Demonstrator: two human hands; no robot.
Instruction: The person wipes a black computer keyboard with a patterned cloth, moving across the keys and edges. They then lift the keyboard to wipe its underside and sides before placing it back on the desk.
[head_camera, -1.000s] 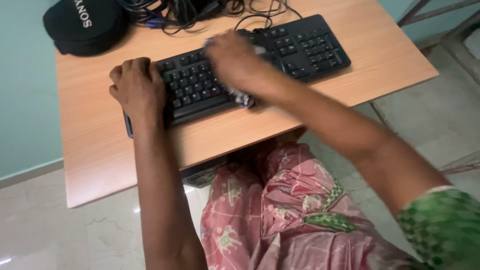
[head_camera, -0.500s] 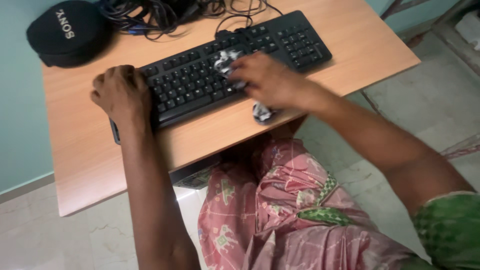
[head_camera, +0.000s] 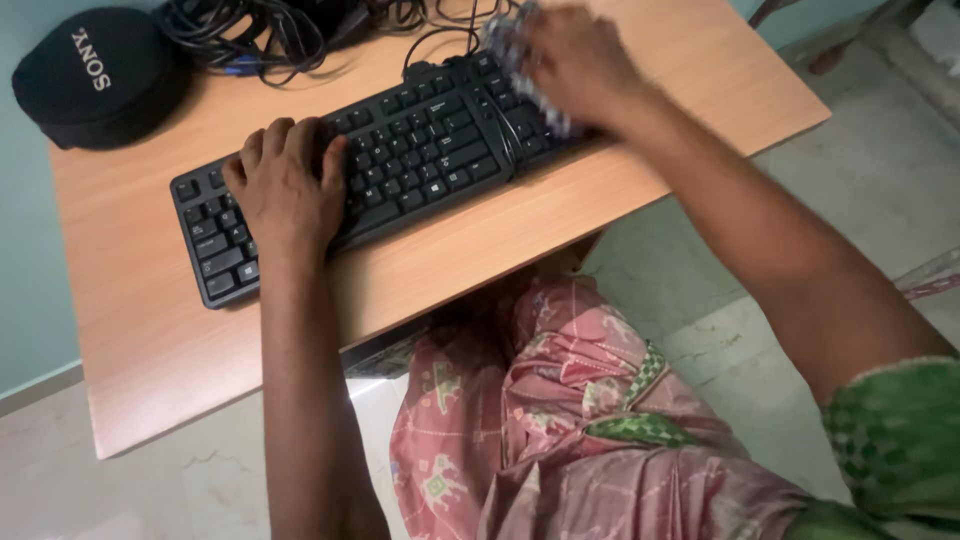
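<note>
Sweeping rightward, the right hand (head_camera: 575, 60) – clamped on a crumpled cloth (head_camera: 515, 50) – now covers the keyboard's (head_camera: 400, 160) far end, while the left hand (head_camera: 285, 185), shifted inward, presses flat on the keys.

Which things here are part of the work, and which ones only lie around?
In use: black keyboard, held flat by the left hand; crumpled cloth, pressed on its right end by the right hand.

Lying about: black round pouch; tangled cables; wooden desk.

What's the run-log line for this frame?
left hand: flat on black keyboard | right hand: holds patterned cloth on keyboard's right end | wooden desk: black cap, cables
</note>
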